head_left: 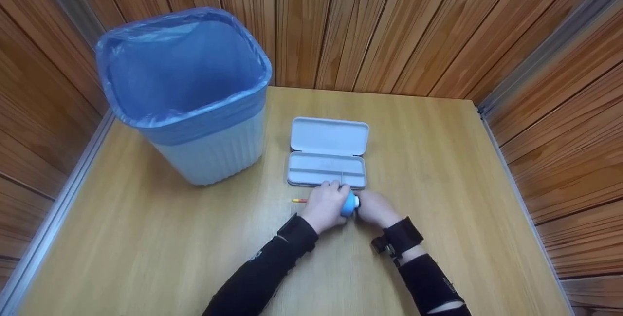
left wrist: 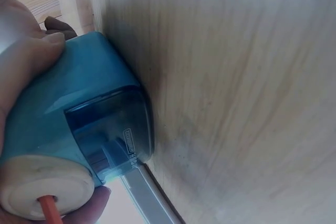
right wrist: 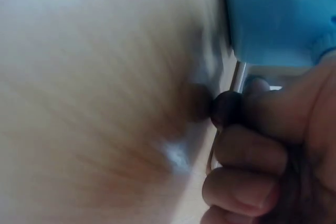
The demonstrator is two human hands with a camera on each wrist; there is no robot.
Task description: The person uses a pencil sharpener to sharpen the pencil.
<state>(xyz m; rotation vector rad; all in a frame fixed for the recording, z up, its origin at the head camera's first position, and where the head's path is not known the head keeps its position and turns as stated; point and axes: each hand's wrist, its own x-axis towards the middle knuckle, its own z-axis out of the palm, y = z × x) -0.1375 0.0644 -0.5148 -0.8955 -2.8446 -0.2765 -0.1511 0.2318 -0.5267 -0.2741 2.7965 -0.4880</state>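
Note:
A blue crank pencil sharpener [head_left: 349, 204] lies on the table, and my left hand [head_left: 325, 205] grips its body from above. An orange pencil [left wrist: 49, 208] sticks out of the sharpener's pale round front in the left wrist view; its yellow end points left in the head view. At the opposite end, my right hand [head_left: 375, 208] has its fingers curled round the crank's dark knob [right wrist: 226, 109]. Most of the crank is hidden behind those fingers. Just beyond both hands is a pale pencil case [head_left: 330, 136], its hinged lid laid back and its divided tray showing.
On the left of the table [head_left: 438, 160] stands a white waste bin [head_left: 214, 158] lined with a blue plastic bag [head_left: 233, 104]. Wood-plank walls [head_left: 311, 24] close in the back and both sides.

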